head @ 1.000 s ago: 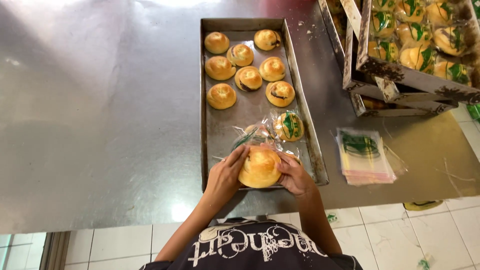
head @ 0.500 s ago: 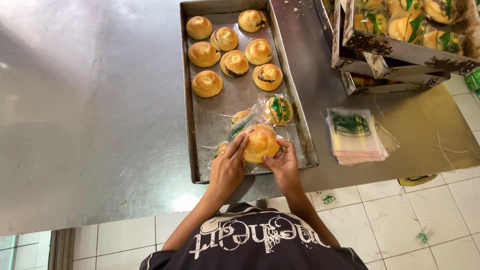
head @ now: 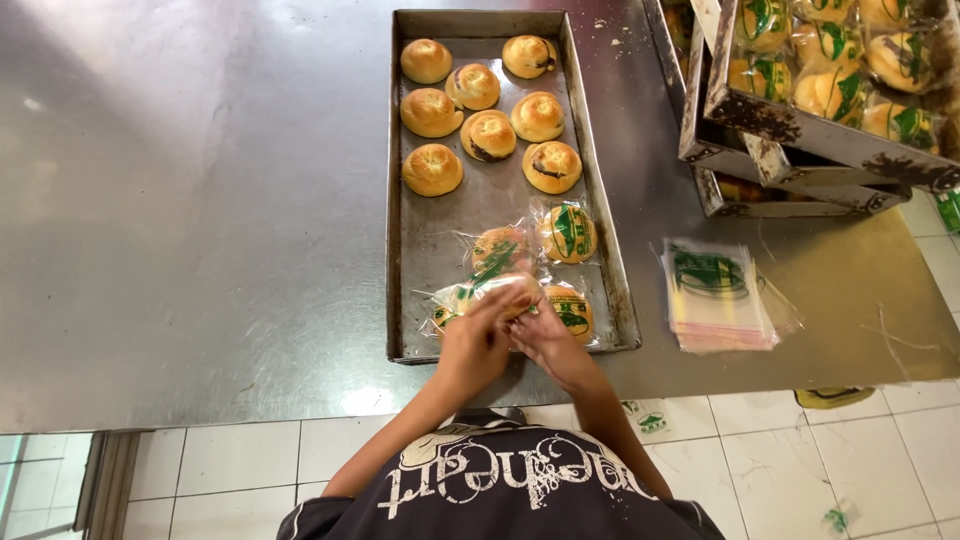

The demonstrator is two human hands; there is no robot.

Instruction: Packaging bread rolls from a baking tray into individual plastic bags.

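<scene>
Holding a bagged bun (head: 480, 297), both hands (head: 475, 345) work over the tray (head: 395, 200) of buns (head: 487, 133).

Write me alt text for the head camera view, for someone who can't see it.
The left hand and right hand work a clear bag around a bun at the near end of a metal tray. Seven bare buns lie at its far end, and a stack of empty bags sits to the right.

Both hands meeting in front of the body

Left hand (head: 472, 345) and right hand (head: 545, 335) are pressed close together, fingers curled and overlapping at the tips. Both forearms reach forward from the torso and converge, bare to the elbow, wrists angled inward.
</scene>
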